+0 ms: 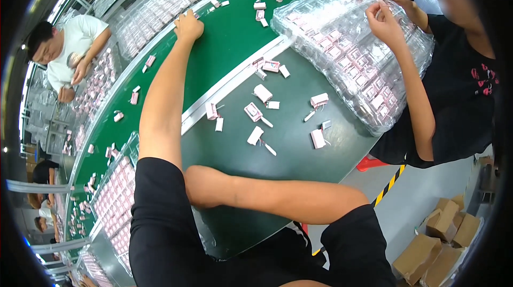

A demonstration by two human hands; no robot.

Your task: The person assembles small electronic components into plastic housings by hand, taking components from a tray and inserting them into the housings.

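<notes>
My left hand reaches across the green conveyor belt to its far edge. Its fingers curl downward, with a small pale bit at their tips that is too small to name. Bent across in front of me, my right hand is partly behind my left arm, its fingers hidden. Several small pink-and-white box-shaped parts lie on the dark green worktable, among them an open-faced part and a white part. Some have a small white or silver piece beside them, joined by thin wires.
At the right, a co-worker's hands hold a dark pen-like tool over clear plastic trays of pink parts. A metal rail divides belt and table. More parts ride the belt. Another person works across it. Cardboard boxes stand on the floor.
</notes>
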